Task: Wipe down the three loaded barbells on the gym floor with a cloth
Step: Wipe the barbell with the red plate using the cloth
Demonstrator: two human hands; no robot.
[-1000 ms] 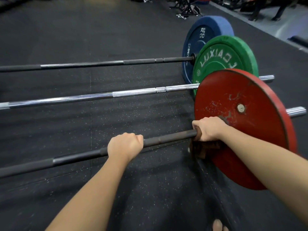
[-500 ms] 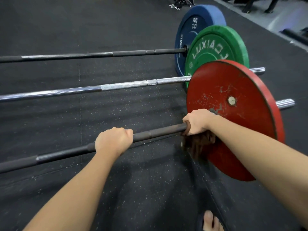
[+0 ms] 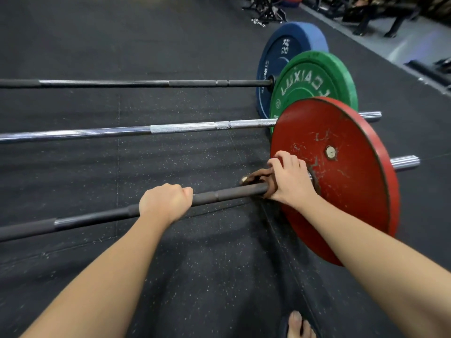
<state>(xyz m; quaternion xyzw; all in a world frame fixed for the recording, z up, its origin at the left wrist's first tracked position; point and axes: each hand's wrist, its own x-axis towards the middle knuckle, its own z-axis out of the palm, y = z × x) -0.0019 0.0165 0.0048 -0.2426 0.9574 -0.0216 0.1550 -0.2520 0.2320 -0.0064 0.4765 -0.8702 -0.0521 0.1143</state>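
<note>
Dim even light, sharp centre, wide-angle bending at edges.

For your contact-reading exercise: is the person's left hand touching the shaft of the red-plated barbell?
Touching. The head view shows the left hand wrapped over the barbell shaft, which runs straight into its fist.

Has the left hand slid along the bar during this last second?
No. The left hand grips the nearest bar at the same spot, just right of its shiny stretch and no closer to the red plate.
</note>
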